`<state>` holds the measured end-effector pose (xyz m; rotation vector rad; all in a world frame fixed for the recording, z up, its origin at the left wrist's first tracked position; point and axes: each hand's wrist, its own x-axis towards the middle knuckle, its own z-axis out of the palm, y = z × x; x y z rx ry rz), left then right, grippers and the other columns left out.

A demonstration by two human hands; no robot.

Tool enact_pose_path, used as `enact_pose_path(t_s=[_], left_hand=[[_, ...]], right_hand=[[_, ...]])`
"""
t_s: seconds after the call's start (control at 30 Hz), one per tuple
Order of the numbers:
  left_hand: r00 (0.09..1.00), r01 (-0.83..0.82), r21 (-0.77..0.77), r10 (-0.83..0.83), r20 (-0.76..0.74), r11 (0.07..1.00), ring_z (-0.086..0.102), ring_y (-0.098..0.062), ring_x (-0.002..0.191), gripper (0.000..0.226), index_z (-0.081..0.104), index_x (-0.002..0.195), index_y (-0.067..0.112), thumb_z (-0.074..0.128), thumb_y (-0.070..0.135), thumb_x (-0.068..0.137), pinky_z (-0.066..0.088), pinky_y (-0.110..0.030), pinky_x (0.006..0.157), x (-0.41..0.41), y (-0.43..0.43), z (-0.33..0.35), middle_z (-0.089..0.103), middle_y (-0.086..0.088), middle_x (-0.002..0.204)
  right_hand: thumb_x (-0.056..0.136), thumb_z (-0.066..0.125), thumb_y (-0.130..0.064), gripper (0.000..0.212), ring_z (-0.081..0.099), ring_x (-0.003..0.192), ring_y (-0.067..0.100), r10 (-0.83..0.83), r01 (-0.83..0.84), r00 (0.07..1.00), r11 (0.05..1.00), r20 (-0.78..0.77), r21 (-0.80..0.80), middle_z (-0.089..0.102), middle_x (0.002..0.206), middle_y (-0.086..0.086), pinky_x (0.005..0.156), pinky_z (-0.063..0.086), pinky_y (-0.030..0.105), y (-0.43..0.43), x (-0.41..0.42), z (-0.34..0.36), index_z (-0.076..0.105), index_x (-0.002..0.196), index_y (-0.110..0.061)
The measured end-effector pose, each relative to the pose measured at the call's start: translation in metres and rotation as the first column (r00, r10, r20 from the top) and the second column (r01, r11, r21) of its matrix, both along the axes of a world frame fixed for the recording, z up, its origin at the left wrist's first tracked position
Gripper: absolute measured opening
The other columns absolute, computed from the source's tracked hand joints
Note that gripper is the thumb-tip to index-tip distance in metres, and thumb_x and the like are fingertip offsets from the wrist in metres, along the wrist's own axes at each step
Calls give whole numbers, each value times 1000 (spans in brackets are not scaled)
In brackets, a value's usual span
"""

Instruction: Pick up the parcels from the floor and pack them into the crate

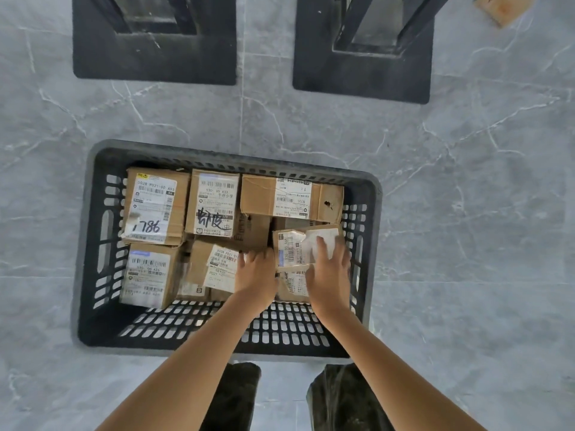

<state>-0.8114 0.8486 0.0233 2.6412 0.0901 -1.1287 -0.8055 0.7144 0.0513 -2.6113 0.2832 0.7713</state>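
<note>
A black slotted plastic crate (93,244) stands on the grey floor and holds several brown cardboard parcels with white shipping labels. Both of my hands are inside it, at its right half. My right hand (329,269) lies flat on top of a small parcel (292,247) with a torn label, fingers spread over it. My left hand (256,272) presses against that parcel's left side, next to another labelled parcel (217,265). A parcel marked "1786" (154,206) sits at the crate's back left.
Two black square stand bases (155,60) (362,79) rest on the marble-pattern floor beyond the crate. A piece of brown cardboard (502,7) lies at the top right. My dark shoes (236,396) stand just in front of the crate.
</note>
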Motion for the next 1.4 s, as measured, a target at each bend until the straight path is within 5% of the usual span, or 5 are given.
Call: enact_pose_path(t_s=[0.23,0.6,0.87,1.2,1.4], left_hand=[[780,-618,-344,604,-161,707,52,-18,117,60,32,141,17,52,5,86,51,-25,87,9,-25,-2,46,-2,139],[680,-733,-363,646,-347,576,47,-3,51,71,20,149,26,37,-8,89,36,-11,37,29,14,-2,37,-10,148],[412,-901,-307,824,-390,305,48,-15,118,54,39,138,24,32,-7,94,45,-32,94,23,28,3,48,-6,140],[-122,-953,-185,862,-493,-241,58,-14,95,22,58,100,8,41,-4,94,49,-29,90,11,33,13,59,-11,109],[-76,-997,23,915,-395,-73,60,-18,75,11,57,94,7,47,3,94,53,-30,84,-34,61,19,60,-9,86]], right_hand=[[81,56,5,56,40,124,24,-309,291,949,933,55,211,28,139,14,96,45,29,-12,7,-8,39,133,-11],[81,62,-1,42,57,107,24,-717,761,633,509,-291,402,48,126,11,90,53,45,5,30,-14,48,114,-22],[82,53,9,30,61,93,30,-794,893,374,168,-479,417,53,87,2,101,44,52,26,26,-20,50,92,-20],[88,40,14,29,54,121,28,-709,845,-69,-415,-702,336,60,104,12,106,40,45,18,32,-26,55,104,-5],[91,43,6,36,55,113,18,-838,933,32,-171,-545,317,60,121,9,98,43,33,15,30,-24,57,119,-12]])
